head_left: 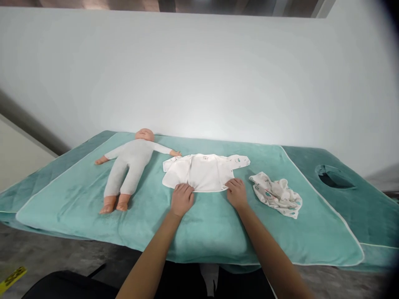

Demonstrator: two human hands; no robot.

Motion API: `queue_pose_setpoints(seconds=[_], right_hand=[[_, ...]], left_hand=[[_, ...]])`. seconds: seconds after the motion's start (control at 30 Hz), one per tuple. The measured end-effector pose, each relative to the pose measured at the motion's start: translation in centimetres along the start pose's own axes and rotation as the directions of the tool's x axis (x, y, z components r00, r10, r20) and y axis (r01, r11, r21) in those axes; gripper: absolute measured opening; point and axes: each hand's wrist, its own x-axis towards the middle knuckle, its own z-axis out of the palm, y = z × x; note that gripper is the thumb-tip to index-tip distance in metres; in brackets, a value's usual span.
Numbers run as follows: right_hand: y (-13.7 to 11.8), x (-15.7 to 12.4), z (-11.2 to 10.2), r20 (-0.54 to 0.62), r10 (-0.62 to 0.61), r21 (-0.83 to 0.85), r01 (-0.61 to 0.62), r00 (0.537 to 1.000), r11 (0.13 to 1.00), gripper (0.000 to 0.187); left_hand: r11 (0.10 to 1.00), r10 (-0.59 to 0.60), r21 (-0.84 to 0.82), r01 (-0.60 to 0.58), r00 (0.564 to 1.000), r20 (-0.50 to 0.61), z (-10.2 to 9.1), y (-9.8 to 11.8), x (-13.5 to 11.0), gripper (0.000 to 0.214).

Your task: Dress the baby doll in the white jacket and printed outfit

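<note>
Teal-covered table (pixel 218 236) by white wall: white baby shirt (pixel 204 172) spread flat at centre, left hand (pixel 182 199) and right hand (pixel 237 193) palm-down, open on its near hem, gripping nothing; doll (pixel 131 164) left, crumpled printed cloth (pixel 277 193) right.

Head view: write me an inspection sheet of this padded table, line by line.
Surface: padded table under a teal towel with white piping, lying flat.
Work things: white baby top spread flat at the middle of the towel.
Clutter: doll in a grey suit lying on its back, left of the top; crumpled patterned cloth to the right of it.
Hands: left hand and right hand palm down on the top's lower hem.
Cables: nothing seen.
Surroundings: plain white wall behind; face hole at the table's right end; yellow tag on the floor, lower left.
</note>
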Motion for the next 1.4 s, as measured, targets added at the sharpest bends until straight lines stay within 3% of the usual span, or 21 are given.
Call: queue_pose_setpoints(seconds=[0.1, 0.17, 0.23, 0.33, 0.4, 0.53, 0.7, 0.8, 0.9, 0.97, 1.1, 1.3, 1.4], right_hand=[[1.9, 0.1, 0.4, 0.038, 0.048, 0.167, -0.053, 0.998, 0.984, 0.033], [4.3, 0.7, 0.3, -0.015, 0.225, 0.262, -0.213, 0.974, 0.941, 0.033], [7.5, 1.8, -0.4, -0.098, 0.459, 0.321, -0.409, 0.883, 0.854, 0.035], [11.9, 3.8, -1.5, -0.152, 0.605, 0.332, -0.536, 0.782, 0.776, 0.047], [14.0, 5.1, -1.7, -0.148, 0.646, 0.331, -0.578, 0.749, 0.746, 0.053], [16.1, 7.0, -0.7, -0.09, 0.657, 0.336, -0.598, 0.749, 0.728, 0.054], [17.9, 7.6, 0.6, -0.038, 0.669, 0.4, -0.602, 0.742, 0.691, 0.042], [18.2, 7.4, 0.5, -0.09, 0.681, 0.539, -0.539, 0.727, 0.647, 0.037], [17.7, 7.4, 0.0, -0.156, 0.723, 0.692, -0.447, 0.673, 0.566, 0.035], [17.0, 7.4, -0.3, -0.173, 0.744, 0.709, -0.443, 0.645, 0.549, 0.034], [15.9, 7.3, -0.9, -0.222, 0.757, 0.631, -0.502, 0.614, 0.592, 0.031], [14.8, 7.4, -1.3, -0.378, 0.626, 0.36, -0.515, 0.682, 0.778, 0.016], [12.9, 7.4, -2.0, -0.439, 0.454, 0.147, -0.436, 0.776, 0.888, 0.018]], left_hand=[[0.995, -0.064, -0.075, 0.06, 0.997, -0.05, -0.3, 0.2, -0.2, 0.023], [0.965, -0.23, -0.154, 0.211, 0.966, -0.121, -0.8, -0.3, 0.1, 0.023], [0.86, -0.49, -0.256, 0.441, 0.855, -0.172, -1.4, -2.0, 0.9, 0.023], [0.584, -0.801, -0.378, 0.718, 0.586, -0.125, -2.1, -6.2, 3.0, 0.028], [0.533, -0.836, -0.382, 0.755, 0.54, -0.097, -2.2, -9.3, 4.6, 0.036], [0.504, -0.827, -0.409, 0.761, 0.561, 0.024, -1.6, -13.7, 6.6, 0.037], [0.48, -0.783, -0.547, 0.686, 0.617, 0.086, -0.7, -15.5, 6.4, 0.037], [0.43, -0.794, -0.649, 0.627, 0.605, 0.059, -0.5, -16.2, 6.2, 0.04], [0.394, -0.812, -0.723, 0.567, 0.584, 0.016, -0.3, -16.8, 6.5, 0.039], [0.388, -0.821, -0.75, 0.536, 0.571, -0.017, -0.1, -17.2, 7.0, 0.037], [0.412, -0.831, -0.747, 0.523, 0.552, -0.072, 0.5, -17.8, 7.9, 0.032], [0.537, -0.817, -0.601, 0.592, 0.542, -0.195, 1.2, -18.3, 9.2, 0.019], [0.607, -0.788, -0.497, 0.621, 0.553, -0.271, 1.7, -18.3, 9.8, 0.017]])
